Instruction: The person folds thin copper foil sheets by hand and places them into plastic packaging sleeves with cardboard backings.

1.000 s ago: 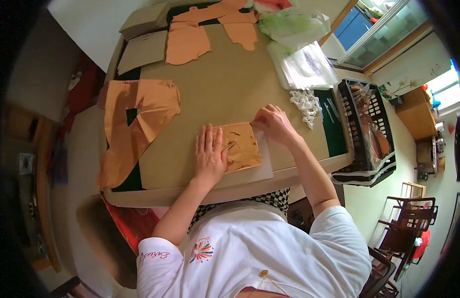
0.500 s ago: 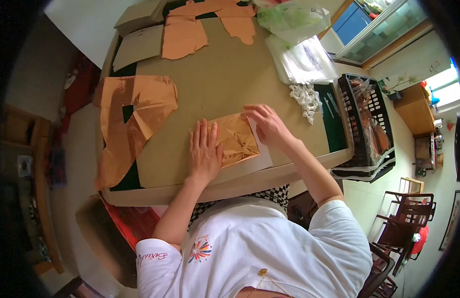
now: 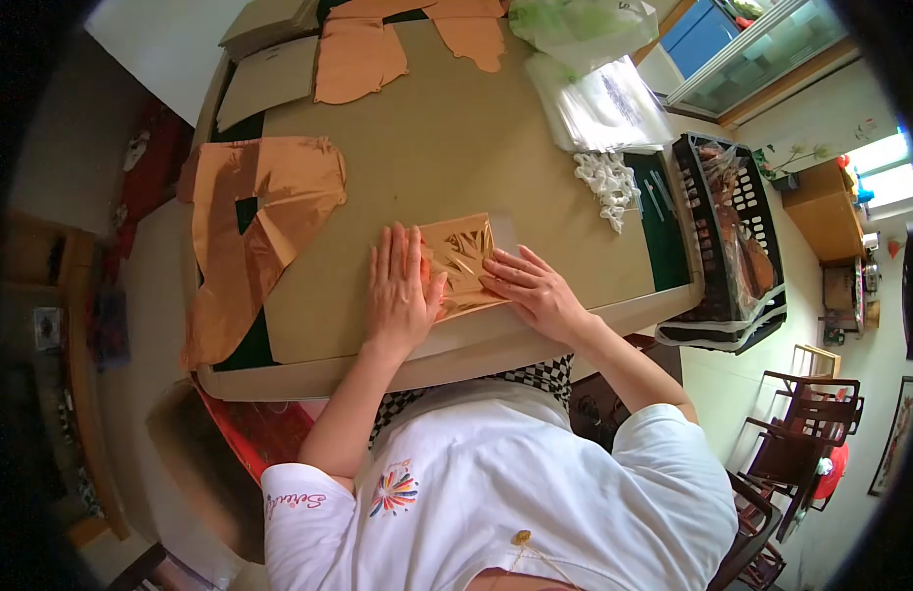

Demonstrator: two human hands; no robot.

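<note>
A folded, shiny copper-coloured foil sheet (image 3: 461, 258) lies near the table's front edge, with a pale sheet (image 3: 504, 232) showing under its right side. My left hand (image 3: 402, 291) rests flat on the foil's left edge, fingers stretched out. On the right edge lies my right hand (image 3: 535, 288), its fingers extended over the foil. Further left is a larger copper-coloured foil piece (image 3: 294, 182), unfolded and limp, with a gap in its middle.
Grey-brown cards (image 3: 269, 81) and flat foil shapes (image 3: 356, 61) lie at the back left. Clear plastic bags (image 3: 614, 108), white ties (image 3: 607, 187) and thin sticks (image 3: 661, 197) are at the right. A black crate (image 3: 708, 217) stands beside the table's right edge.
My right hand has come down from above the foil's upper right corner and now lies flat on its right edge. My left hand stays on the left side. The view has shifted slightly.
</note>
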